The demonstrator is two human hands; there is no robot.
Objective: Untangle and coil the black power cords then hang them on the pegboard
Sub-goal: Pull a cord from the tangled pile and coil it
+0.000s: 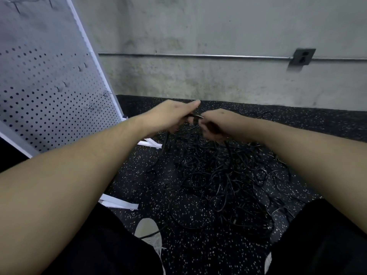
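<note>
Cords (pixel 224 175) are heaped in a loose black tangle on the speckled rubber floor (pixel 198 253), directly ahead of the person and between the two outstretched forearms, so that any strand can be reached without shifting position. One strand is lifted clear of the heap and is held between both hands just above its far edge. The left hand (pixel 170 116) is curled round the cord with the thumb laid forward along it, and the strand is seen dropping from beneath this hand towards the floor. The right hand (pixel 216 124) is closed on the same cord just beside the left, the fingers bent under; a small bright tip shows between the two hands, which is judged to be a plug end, though blur prevents certainty. A free end is presumably sought first because a cord can only be drawn out of a knot from its end. The pegboard (pixel 49 96) is stood leaning at the left, near the heap, with several hooks (pixel 91 106) carrying nothing, so coiled cords can be hung within easy reach. No coil is yet formed, and the task is judged to be at its start.
</note>
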